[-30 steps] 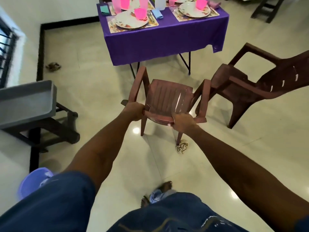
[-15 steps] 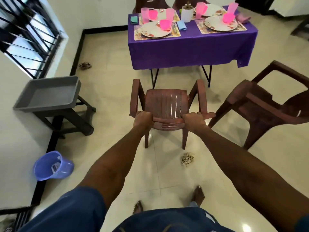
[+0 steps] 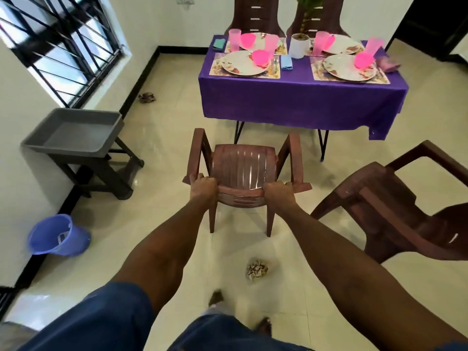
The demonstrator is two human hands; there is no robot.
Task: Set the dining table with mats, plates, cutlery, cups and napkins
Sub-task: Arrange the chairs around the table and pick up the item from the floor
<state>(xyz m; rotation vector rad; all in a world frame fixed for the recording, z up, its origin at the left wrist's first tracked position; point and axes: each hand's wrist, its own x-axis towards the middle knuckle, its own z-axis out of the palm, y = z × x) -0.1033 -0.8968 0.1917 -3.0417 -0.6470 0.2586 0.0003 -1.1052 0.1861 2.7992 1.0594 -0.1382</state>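
Left hand (image 3: 203,187) and right hand (image 3: 277,192) both grasping the top rail of the brown plastic chair (image 3: 243,171), fingers curled over it. Chair faces the worktop (image 3: 301,97), short of its near edge, nothing between them. Worktop has a purple cloth and carries mats (image 3: 268,73), plates (image 3: 241,63), pink cups (image 3: 234,39), pink bowls (image 3: 262,57), napkins (image 3: 287,62), white pot (image 3: 299,45). Cutlery beside the near-left plate, blurred. No readable writing. Right of the chair: second brown chair (image 3: 395,206), close. Left of it: grey tray (image 3: 73,130) on a dark stand, blue bucket (image 3: 58,235) tipped over. Crumpled scrap (image 3: 257,269) on the floor behind the chair.
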